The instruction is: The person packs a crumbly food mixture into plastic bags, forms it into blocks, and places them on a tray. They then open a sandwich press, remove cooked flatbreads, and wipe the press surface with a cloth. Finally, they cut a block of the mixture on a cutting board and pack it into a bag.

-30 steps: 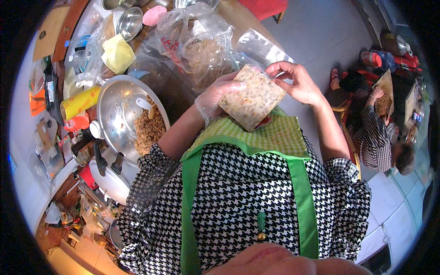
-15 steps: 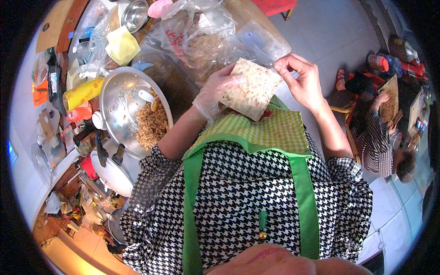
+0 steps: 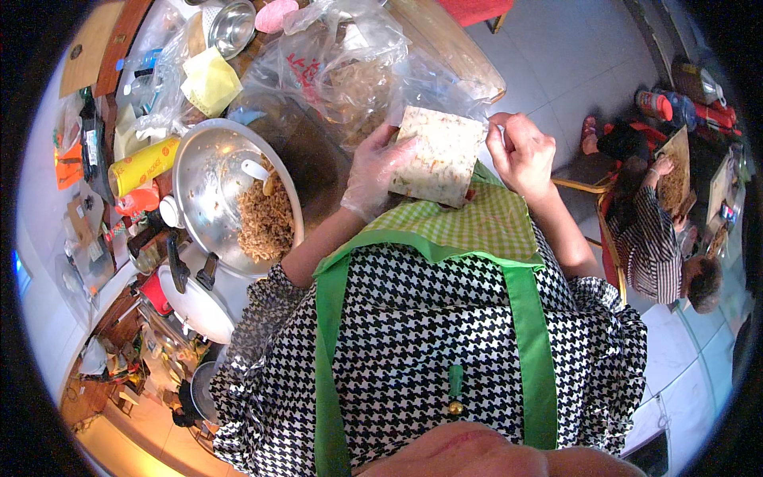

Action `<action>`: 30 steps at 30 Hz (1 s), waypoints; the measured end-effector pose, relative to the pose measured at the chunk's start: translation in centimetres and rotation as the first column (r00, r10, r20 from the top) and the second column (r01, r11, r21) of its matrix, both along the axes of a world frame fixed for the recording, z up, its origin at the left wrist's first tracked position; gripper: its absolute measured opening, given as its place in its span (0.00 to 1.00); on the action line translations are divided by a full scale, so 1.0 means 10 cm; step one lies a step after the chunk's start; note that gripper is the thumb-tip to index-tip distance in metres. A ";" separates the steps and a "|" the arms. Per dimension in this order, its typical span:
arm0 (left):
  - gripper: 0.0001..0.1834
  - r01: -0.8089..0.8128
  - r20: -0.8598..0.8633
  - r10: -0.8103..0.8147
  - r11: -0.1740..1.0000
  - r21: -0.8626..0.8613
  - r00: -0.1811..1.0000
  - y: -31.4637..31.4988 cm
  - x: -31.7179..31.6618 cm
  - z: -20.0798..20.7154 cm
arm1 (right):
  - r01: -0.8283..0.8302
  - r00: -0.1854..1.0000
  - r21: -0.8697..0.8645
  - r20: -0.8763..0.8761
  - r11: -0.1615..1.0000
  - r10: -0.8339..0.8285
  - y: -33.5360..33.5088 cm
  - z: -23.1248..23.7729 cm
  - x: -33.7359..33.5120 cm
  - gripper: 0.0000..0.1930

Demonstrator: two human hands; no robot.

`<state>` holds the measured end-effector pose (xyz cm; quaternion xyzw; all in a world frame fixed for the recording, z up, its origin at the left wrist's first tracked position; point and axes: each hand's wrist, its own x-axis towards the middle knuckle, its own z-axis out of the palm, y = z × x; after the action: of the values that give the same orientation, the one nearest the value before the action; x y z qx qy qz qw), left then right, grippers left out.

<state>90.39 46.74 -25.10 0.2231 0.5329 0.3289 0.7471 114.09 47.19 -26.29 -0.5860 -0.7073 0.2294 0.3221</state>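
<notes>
Fingers of the left hand (image 3: pixel 378 172), in a thin clear glove, grasp the left side of a speckled square slab (image 3: pixel 437 155), held up just above the green checked apron (image 3: pixel 445 229). The bare right hand (image 3: pixel 521 156) is just beside the slab's right edge, fingers bent and drawn together; whether they pinch any clear film I cannot tell.

One second ago the slab was turned with a corner uppermost; now its top edge is nearly level. The right hand, then at its upper right corner, has shifted outward and down, its fingers more curled.

Counted: one slab; one metal bowl (image 3: pixel 208 179) with one heap of brown grains (image 3: pixel 266 226) and one white-handled spoon (image 3: pixel 253 168); one yellow cylinder (image 3: pixel 145 166); one yellow square sheet (image 3: pixel 211 82) near the tabletop (image 3: pixel 451 46); one co-worker (image 3: pixel 653 246) at far right.
</notes>
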 end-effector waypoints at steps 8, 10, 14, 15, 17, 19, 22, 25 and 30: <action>0.26 0.019 -0.072 -0.015 0.999 0.047 0.997 -0.03 0.09 -0.03 | 0.136 0.921 -0.326 -0.306 0.936 -0.240 -0.07 -0.33 -0.10 0.02; 0.26 -0.006 -0.018 0.006 0.999 0.041 1.000 -0.04 0.12 -0.05 | 0.069 0.685 -0.512 -0.600 0.856 -0.414 -0.06 -0.40 -0.10 0.05; 0.26 -0.004 -0.040 0.006 0.998 0.065 0.999 -0.06 0.18 -0.08 | 0.045 0.438 -0.582 -0.719 0.812 -0.540 -0.02 -0.47 -0.08 0.11; 0.27 0.001 -0.053 0.002 0.998 0.061 0.999 -0.06 0.20 -0.07 | 0.059 0.484 -0.571 -0.701 0.819 -0.523 0.00 -0.48 -0.08 0.11; 0.27 0.000 -0.057 0.004 0.998 0.070 0.998 -0.08 0.23 -0.06 | 0.090 0.565 -0.551 -0.658 0.830 -0.497 0.04 -0.48 -0.06 0.13; 0.28 -0.013 -0.029 0.016 0.995 0.095 0.999 -0.09 0.26 -0.04 | 0.263 0.801 -0.479 -0.376 0.838 -0.466 0.05 -0.45 -0.03 0.13; 0.29 -0.026 -0.001 0.027 0.995 0.099 1.000 -0.11 0.29 0.00 | 0.298 0.927 -0.392 -0.097 0.870 -0.361 0.03 -0.34 0.05 0.13; 0.29 -0.061 0.022 0.059 0.993 0.101 0.998 -0.12 0.30 0.04 | 0.217 0.970 -0.472 0.009 0.854 -0.241 -0.02 -0.21 0.10 0.13; 0.29 0.002 -0.074 0.012 0.982 0.189 0.997 -0.10 0.28 0.02 | 0.189 0.946 -0.590 -0.106 0.785 -0.307 -0.06 -0.10 0.08 0.09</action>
<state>93.22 45.74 -24.94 0.3039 0.5274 0.3711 0.7013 114.91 46.59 -27.28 -0.7179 -0.4869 0.4429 0.2267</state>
